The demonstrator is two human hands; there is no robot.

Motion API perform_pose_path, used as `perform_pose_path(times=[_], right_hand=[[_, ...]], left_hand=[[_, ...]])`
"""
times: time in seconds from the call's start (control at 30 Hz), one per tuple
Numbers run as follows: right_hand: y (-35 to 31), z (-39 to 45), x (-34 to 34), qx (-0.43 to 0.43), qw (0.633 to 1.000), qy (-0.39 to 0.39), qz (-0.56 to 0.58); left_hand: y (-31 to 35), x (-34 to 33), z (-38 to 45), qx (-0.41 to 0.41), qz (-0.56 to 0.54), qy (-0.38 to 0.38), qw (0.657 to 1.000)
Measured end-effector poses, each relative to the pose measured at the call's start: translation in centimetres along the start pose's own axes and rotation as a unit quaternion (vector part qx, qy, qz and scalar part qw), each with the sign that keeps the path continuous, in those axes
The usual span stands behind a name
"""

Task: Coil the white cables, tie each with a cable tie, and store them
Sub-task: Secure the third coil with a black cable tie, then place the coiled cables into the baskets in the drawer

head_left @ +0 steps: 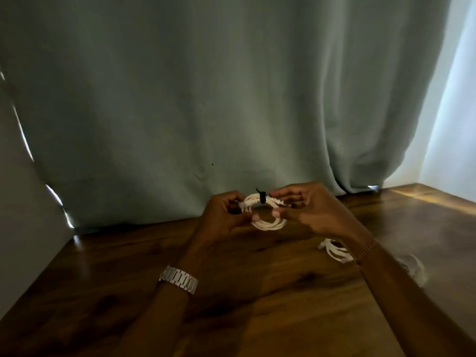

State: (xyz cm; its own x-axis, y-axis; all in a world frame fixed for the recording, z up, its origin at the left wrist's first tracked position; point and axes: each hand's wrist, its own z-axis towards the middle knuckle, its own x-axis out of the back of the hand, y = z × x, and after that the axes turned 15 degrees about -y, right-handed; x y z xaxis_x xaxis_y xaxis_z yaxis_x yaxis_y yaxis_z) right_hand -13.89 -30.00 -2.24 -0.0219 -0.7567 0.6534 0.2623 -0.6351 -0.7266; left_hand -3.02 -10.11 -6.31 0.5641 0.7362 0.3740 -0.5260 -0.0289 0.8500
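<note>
Left hand point(226, 215) pinches one side of the coiled white cable point(268, 212), held up above the counter point(128, 279). A black cable tie point(262, 197) wraps its top; the tying step, I'd say. Right hand point(306, 210) grips the other side. Next: cinch it snug. Another cable point(334, 251) waits beside the right wrist.

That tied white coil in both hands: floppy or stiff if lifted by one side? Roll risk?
Probably holds its shape: the white coil stays a neat ring with a black cable tie cinching the top strands. Likely light, since the left hand and right hand carry it with fingertips only. The untied lower loops may sag or splay a little. Rolling seems unlikely; laid flat it should stay put.
</note>
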Motion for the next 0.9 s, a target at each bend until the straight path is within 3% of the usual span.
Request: perform_pose_path(times=[0.13, 0.23, 0.33, 0.43, 0.6, 0.9], right_hand=[[1.6, -2.8, 0.1, 0.038, 0.991, 0.065, -0.107], [4.1, -4.7, -0.7, 0.070, 0.968, 0.115, -0.210], [7.0, -6.6, -1.7, 0.051, 0.950, 0.138, -0.276], [9.7, -8.2, -3.6, 0.015, 0.934, 0.133, -0.331], [12.5, -10.1, -6.2, -0.028, 0.937, 0.052, -0.346], [14.0, -10.3, -6.7, -0.038, 0.962, 0.027, -0.271]], left_hand=[[-1.5, -3.7, 1.5, -0.049, 0.053, -0.010, 0.997], [-2.8, -6.0, 2.4, -0.055, 0.145, -0.067, 0.986], [-3.5, -8.1, 2.7, -0.048, 0.257, -0.128, 0.957], [-3.9, -9.8, 2.3, -0.041, 0.296, -0.154, 0.942], [-4.5, -11.1, 1.5, 0.000, 0.321, -0.180, 0.930], [-5.0, -12.8, 1.4, 0.012, 0.299, -0.141, 0.944]])
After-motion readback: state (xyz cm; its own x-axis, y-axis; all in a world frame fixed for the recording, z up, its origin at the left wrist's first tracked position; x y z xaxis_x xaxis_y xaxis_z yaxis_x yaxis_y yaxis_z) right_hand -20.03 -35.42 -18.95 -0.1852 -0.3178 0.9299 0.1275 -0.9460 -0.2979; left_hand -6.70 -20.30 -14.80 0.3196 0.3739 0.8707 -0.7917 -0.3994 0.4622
